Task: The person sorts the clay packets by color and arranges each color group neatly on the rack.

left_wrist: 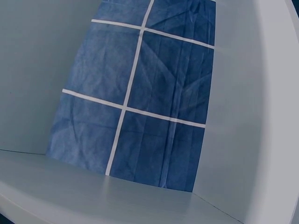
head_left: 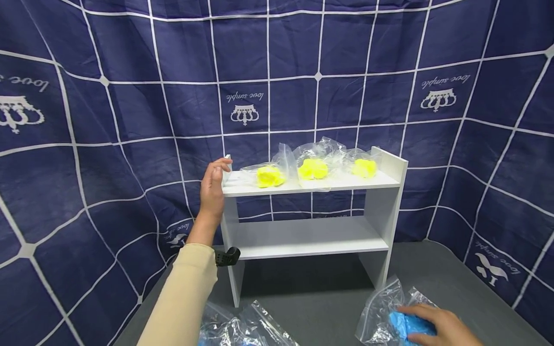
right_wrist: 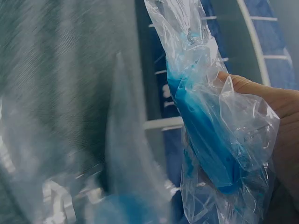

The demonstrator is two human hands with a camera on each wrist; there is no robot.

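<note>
In the head view my left hand [head_left: 211, 190] grips the upper end of the white shelf unit's [head_left: 311, 235] left side panel, fingers bent over its top edge. The left wrist view shows only the inside of the shelf, not the hand. At the lower right, my right hand [head_left: 439, 326] holds a clear plastic bag with a blue lump [head_left: 404, 327] inside, fingers and thumb on either side. The right wrist view shows this crinkled bag with blue contents [right_wrist: 205, 135] close up, the thumb pressed against it.
Three clear bags with yellow lumps [head_left: 313, 169] lie along the top board. Other clear bags with blue contents [head_left: 235, 331] lie on the grey surface [head_left: 320, 307] at the lower left. A blue checked cloth [head_left: 294, 101] hangs behind and on both sides.
</note>
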